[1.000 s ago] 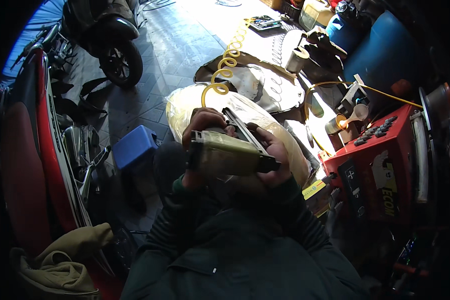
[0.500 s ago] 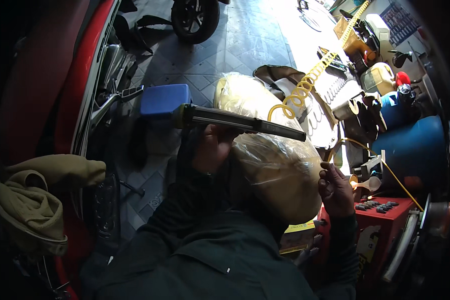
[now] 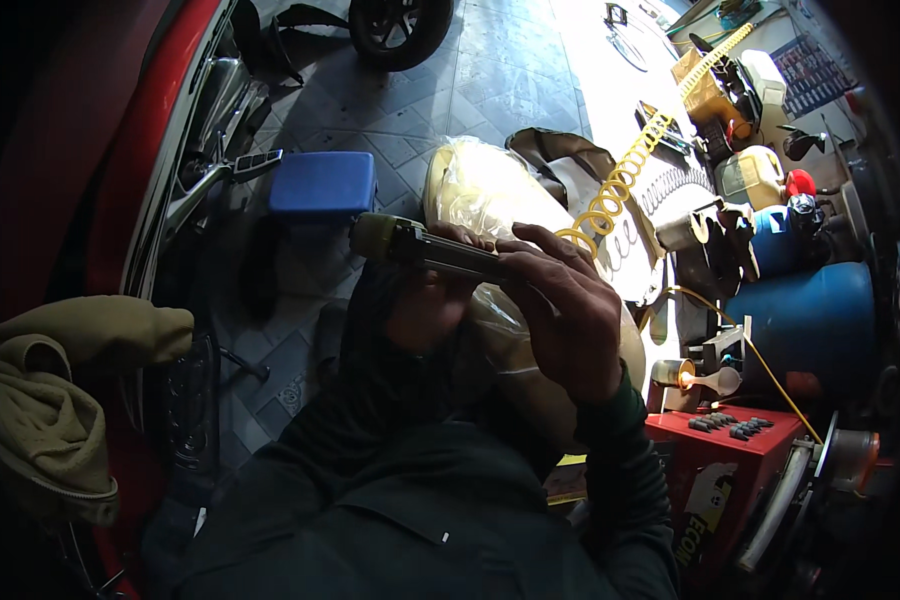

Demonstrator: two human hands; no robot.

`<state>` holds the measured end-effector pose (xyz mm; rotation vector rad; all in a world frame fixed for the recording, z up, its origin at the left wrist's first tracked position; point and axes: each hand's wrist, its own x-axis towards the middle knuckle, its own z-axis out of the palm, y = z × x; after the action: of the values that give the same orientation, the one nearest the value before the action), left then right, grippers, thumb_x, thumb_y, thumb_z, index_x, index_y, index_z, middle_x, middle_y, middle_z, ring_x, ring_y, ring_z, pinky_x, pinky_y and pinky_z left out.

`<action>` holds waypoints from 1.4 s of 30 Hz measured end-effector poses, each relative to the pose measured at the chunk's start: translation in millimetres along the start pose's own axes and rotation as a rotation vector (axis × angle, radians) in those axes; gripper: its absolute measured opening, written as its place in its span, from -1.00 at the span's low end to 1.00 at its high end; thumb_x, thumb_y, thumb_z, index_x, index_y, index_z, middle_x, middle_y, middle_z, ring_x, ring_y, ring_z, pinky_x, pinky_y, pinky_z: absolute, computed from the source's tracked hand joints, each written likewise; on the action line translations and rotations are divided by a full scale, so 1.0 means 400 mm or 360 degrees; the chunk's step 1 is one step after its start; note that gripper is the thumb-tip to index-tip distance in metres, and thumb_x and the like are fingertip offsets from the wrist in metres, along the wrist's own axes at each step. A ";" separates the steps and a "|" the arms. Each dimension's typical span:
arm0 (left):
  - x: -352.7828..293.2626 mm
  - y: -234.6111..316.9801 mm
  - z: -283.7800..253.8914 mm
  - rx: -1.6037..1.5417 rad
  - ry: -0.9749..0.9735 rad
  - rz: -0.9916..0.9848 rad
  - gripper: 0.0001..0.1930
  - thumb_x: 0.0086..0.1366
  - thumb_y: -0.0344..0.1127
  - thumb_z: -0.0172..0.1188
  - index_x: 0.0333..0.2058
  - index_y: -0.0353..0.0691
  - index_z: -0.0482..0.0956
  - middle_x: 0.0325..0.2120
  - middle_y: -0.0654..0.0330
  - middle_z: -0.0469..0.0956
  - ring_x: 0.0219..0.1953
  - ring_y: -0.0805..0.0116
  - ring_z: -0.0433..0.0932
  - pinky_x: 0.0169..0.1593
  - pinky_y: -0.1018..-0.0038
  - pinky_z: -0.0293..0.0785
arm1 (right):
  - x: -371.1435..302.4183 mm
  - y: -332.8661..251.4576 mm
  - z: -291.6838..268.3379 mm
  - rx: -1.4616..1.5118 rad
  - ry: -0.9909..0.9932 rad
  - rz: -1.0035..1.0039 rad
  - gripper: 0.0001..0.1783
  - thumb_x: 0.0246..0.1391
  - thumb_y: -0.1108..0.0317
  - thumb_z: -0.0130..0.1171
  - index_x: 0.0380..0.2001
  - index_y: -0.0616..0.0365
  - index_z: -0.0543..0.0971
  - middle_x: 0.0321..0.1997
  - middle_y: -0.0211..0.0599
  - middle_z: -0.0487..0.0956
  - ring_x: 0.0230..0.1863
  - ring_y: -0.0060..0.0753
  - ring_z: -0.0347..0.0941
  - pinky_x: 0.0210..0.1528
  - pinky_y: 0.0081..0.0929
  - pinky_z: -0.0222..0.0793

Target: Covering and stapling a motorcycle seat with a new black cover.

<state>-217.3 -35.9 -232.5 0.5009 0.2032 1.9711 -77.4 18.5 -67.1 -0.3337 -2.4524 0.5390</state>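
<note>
My right hand [image 3: 575, 325] covers the far end of the pneumatic stapler [image 3: 395, 241], so I can't tell what it grips there. My left hand [image 3: 430, 308] is dim and blurred, its fingers partly hidden by the tool. The yellow coiled hose [image 3: 610, 195] disappears behind my right fingers. The top edge crops 1 black wheel [image 3: 402, 58].

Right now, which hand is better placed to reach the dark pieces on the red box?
Probably the right hand: it is nearer the dark pieces on the red box, while the left hand grips the long tool.
</note>
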 end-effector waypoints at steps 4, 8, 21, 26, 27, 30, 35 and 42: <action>-0.001 0.003 -0.002 0.0018 0.0044 0.0020 -0.81 0.44 -0.35 0.19 -0.05 -0.18 0.43 -0.11 0.17 0.50 0.09 0.27 0.51 0.29 0.27 0.43 | -0.015 0.028 0.057 0.0213 0.0118 0.0176 -0.68 0.06 0.69 0.32 -0.08 0.28 0.70 0.05 -0.06 0.70 0.19 -0.17 0.60 0.19 -0.31 0.51; 0.008 -0.001 -0.017 -0.0073 0.0085 0.0004 -0.85 0.46 -0.36 0.16 -0.06 -0.19 0.44 -0.11 0.17 0.50 0.08 0.28 0.52 0.29 0.27 0.44 | -0.030 0.060 0.075 0.1005 0.0136 0.0474 -0.66 0.05 0.69 0.35 -0.07 0.26 0.71 0.05 -0.05 0.70 0.18 -0.17 0.60 0.20 -0.31 0.53; 0.003 -0.007 -0.011 0.0121 0.0102 0.0023 -0.87 0.48 -0.41 0.12 -0.05 -0.18 0.45 -0.11 0.16 0.49 0.07 0.32 0.51 0.29 0.28 0.44 | -0.031 0.099 0.067 0.0792 0.0043 0.0330 -0.57 -0.01 0.70 0.39 -0.01 0.28 0.68 0.07 -0.07 0.69 0.10 -0.25 0.64 0.11 -0.40 0.60; 0.003 0.005 -0.010 -0.0243 0.0059 -0.0074 -0.88 0.48 -0.45 0.11 -0.06 -0.17 0.45 -0.13 0.16 0.48 0.08 0.30 0.51 0.29 0.28 0.44 | -0.047 0.077 0.069 0.0737 0.0054 0.0516 -0.49 -0.02 0.65 0.43 0.07 0.22 0.64 0.10 -0.09 0.68 0.13 -0.25 0.63 0.11 -0.38 0.60; 0.003 0.010 -0.002 -0.0170 0.0056 -0.0041 -0.89 0.47 -0.42 0.12 -0.07 -0.17 0.46 -0.13 0.16 0.48 0.08 0.29 0.51 0.29 0.28 0.44 | -0.046 0.069 0.071 0.0721 0.0110 0.0546 -0.48 -0.03 0.62 0.45 0.06 0.21 0.64 0.11 -0.08 0.67 0.14 -0.21 0.62 0.12 -0.35 0.59; 0.001 0.024 0.004 -0.0014 0.0044 0.0002 -0.90 0.47 -0.37 0.15 -0.10 -0.17 0.47 -0.15 0.16 0.48 0.09 0.26 0.50 0.29 0.28 0.43 | -0.050 0.047 0.054 0.0488 0.0209 0.0374 -0.49 -0.05 0.58 0.48 0.04 0.21 0.63 0.13 -0.05 0.66 0.18 -0.12 0.60 0.16 -0.26 0.57; 0.016 0.017 -0.047 -0.0228 0.0027 -0.0093 -0.83 0.46 -0.27 0.17 -0.09 -0.20 0.49 -0.08 0.12 0.50 0.13 0.18 0.49 0.34 0.20 0.38 | -0.178 0.016 -0.083 -0.0329 0.0331 0.0062 -0.59 -0.05 0.51 0.50 -0.10 0.22 0.62 0.16 0.03 0.64 0.27 0.12 0.51 0.26 -0.07 0.47; 0.081 0.242 -0.339 -0.0552 0.0218 -0.0563 -0.61 0.48 -0.35 -0.01 0.17 -0.47 0.46 0.29 -0.18 0.38 0.38 -0.20 0.26 0.52 -0.12 0.04 | -0.690 -0.018 -0.341 -0.0518 0.0703 0.1433 -0.74 0.04 0.58 0.34 -0.15 0.28 0.64 0.00 -0.01 0.69 -0.01 -0.05 0.64 0.04 -0.24 0.53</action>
<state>-367.6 -39.0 -311.4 0.0949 0.0285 1.6470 222.0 -44.6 -101.9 -1.5433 -1.8489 0.3484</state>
